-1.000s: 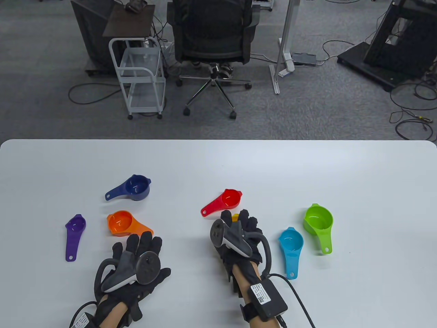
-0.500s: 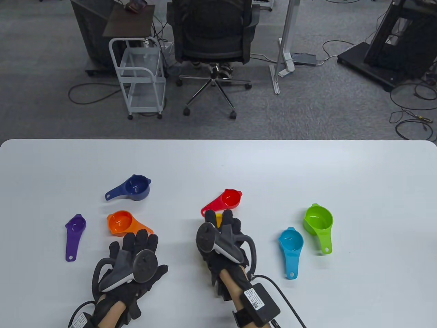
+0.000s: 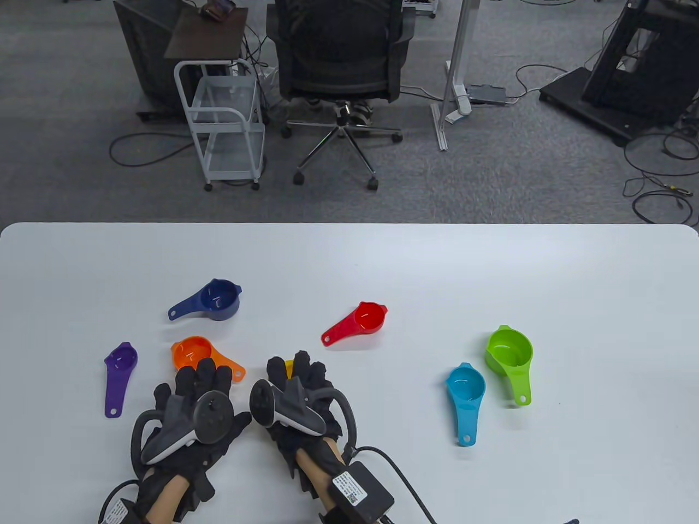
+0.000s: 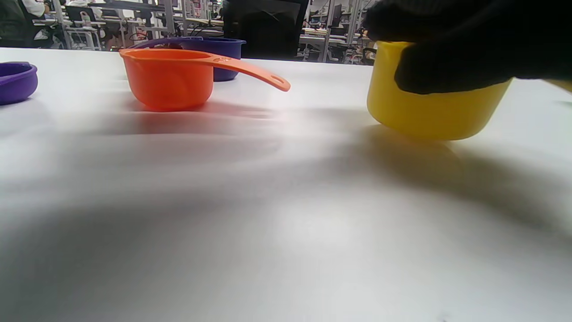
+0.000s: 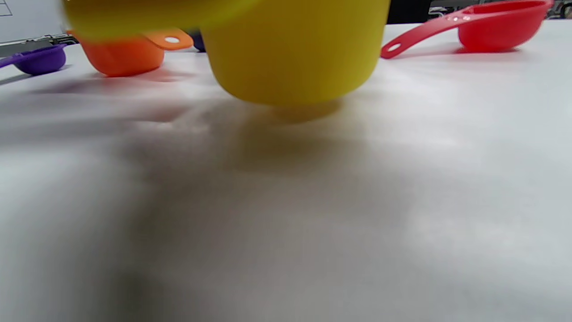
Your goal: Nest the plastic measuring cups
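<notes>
Yellow cup (image 4: pixel 435 105) gripped at its rim by the right hand (image 3: pixel 297 396), held just off the counter (image 3: pixel 349 262) beside the orange cup (image 3: pixel 192 353) — likely for nesting. Left hand (image 3: pixel 188 415) near, grip unreadable.

Yellow cup (image 5: pixel 295 53) hangs just above the table (image 5: pixel 313 214); red cup (image 5: pixel 491 27) behind.
</notes>
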Motion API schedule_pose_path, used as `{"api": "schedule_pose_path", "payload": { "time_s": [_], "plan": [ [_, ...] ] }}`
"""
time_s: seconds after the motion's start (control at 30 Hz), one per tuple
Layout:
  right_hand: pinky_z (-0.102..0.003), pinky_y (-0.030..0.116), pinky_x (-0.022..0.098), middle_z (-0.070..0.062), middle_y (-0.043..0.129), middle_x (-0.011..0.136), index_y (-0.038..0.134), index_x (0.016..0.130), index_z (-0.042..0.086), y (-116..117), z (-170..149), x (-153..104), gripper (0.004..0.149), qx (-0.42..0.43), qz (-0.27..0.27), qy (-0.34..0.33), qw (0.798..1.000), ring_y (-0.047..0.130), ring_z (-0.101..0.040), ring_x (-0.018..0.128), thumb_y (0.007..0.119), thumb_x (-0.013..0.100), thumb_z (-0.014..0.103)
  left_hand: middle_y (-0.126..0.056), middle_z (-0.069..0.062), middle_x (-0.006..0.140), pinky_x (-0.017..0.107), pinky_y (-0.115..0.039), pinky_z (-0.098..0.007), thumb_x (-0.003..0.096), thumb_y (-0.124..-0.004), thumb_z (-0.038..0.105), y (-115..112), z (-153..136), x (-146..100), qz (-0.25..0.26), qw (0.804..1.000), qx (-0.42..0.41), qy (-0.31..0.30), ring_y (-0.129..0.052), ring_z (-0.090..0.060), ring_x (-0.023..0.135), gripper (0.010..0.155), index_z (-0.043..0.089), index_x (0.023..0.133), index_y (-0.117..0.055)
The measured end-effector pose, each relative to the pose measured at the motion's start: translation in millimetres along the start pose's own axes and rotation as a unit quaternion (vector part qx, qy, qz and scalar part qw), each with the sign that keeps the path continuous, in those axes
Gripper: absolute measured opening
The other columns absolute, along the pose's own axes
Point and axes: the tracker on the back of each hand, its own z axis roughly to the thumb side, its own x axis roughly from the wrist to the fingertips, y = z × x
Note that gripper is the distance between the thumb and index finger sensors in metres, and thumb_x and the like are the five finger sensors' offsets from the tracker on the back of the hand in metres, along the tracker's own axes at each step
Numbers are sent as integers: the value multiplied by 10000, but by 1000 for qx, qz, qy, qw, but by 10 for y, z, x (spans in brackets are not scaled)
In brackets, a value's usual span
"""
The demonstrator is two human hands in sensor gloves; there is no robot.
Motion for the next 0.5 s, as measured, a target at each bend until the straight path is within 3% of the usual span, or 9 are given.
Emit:
{"api": "schedule_pose_path", "payload": {
  "time_s": [0.23, 0.5],
  "plan": [
    [-716, 414, 622, -469, 43, 1079, 132, 1167, 89, 8, -83, -1, 797, -15, -8, 22, 1000, 263, -703, 878, 564, 623, 479, -138, -242, 1215, 625, -162, -794, 534, -538, 635, -11, 11, 13, -6, 1000, 3, -1, -201, -602, 1070, 875, 146, 1175, -197],
    [-732, 381, 628, -470, -11, 1062, 69, 1155, 86, 45, -132, -18, 814, -6, 22, 39, 999, 214, -701, 882, 519, 621, 503, -135, -247, 1213, 623, -164, -794, 534, -539, 633, -29, 8, 24, -17, 1000, 1, 2, -200, -607, 1066, 873, 139, 1172, -206]
  ]
}}
